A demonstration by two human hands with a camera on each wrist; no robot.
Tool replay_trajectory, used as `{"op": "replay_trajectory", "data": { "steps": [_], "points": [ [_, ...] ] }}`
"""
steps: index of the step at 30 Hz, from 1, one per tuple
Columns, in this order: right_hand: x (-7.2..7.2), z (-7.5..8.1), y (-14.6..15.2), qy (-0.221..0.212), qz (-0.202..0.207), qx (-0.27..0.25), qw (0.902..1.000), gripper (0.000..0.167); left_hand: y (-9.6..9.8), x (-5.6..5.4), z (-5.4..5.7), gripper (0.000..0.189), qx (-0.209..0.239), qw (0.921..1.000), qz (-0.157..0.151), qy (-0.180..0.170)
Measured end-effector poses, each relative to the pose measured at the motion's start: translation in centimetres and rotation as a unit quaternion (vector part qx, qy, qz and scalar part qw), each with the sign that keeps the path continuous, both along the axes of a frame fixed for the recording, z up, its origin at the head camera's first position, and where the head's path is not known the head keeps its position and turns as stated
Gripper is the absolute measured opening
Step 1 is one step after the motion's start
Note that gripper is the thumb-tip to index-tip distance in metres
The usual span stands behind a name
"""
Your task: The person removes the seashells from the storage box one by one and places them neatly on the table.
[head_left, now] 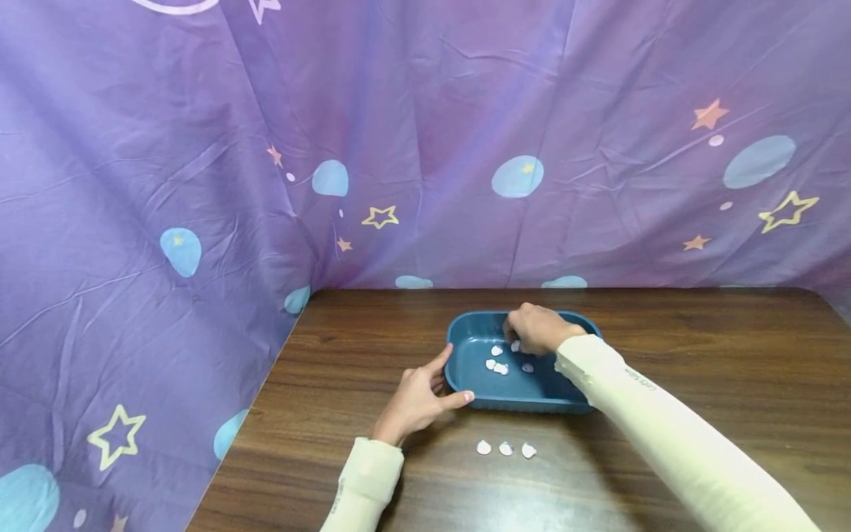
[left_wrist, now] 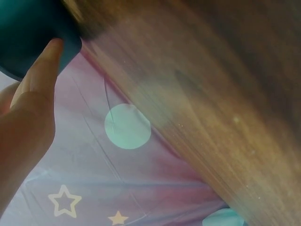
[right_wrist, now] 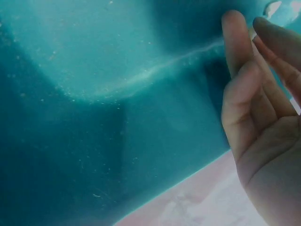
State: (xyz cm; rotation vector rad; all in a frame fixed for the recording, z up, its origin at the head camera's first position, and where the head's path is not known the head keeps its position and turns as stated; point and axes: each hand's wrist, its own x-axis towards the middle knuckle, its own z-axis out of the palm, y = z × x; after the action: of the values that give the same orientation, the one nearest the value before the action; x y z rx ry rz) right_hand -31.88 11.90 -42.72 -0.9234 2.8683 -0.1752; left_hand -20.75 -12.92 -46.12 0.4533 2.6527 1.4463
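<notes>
A blue rectangular tray stands on the table, with several small white shell-like pieces inside. My left hand is at its left front corner, thumb on the front rim and index finger along the left side. In the left wrist view a straight finger touches the outer wall. My right hand reaches over the tray, fingers pointing down beside a white piece. The right wrist view has the fingertips close together; I cannot tell whether they pinch a piece.
Three more white pieces lie in a row on the brown wooden table, in front of the tray. A purple curtain with stars and blue shapes hangs behind the table and along its left side.
</notes>
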Motion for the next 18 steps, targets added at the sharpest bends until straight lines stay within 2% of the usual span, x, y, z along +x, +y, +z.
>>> {"op": "replay_trajectory", "data": {
  "steps": [6, 13, 18],
  "points": [
    [0.1, 0.4, -0.2, -0.035, 0.012, -0.016, 0.9992, 0.011, 0.0, 0.0, 0.0, 0.092, -0.005, 1.0, 0.001, 0.0],
    [0.4, 1.0, 0.2, -0.063, 0.042, -0.113, 0.9906, 0.016, 0.0, 0.0, 0.0, 0.093, -0.018, 0.9998, 0.001, 0.003],
    [0.9, 1.7, 0.2, -0.078, 0.054, -0.149, 0.9843, 0.018, 0.0, 0.0, 0.0, 0.093, -0.014, 0.9999, 0.003, 0.0]
  ]
}}
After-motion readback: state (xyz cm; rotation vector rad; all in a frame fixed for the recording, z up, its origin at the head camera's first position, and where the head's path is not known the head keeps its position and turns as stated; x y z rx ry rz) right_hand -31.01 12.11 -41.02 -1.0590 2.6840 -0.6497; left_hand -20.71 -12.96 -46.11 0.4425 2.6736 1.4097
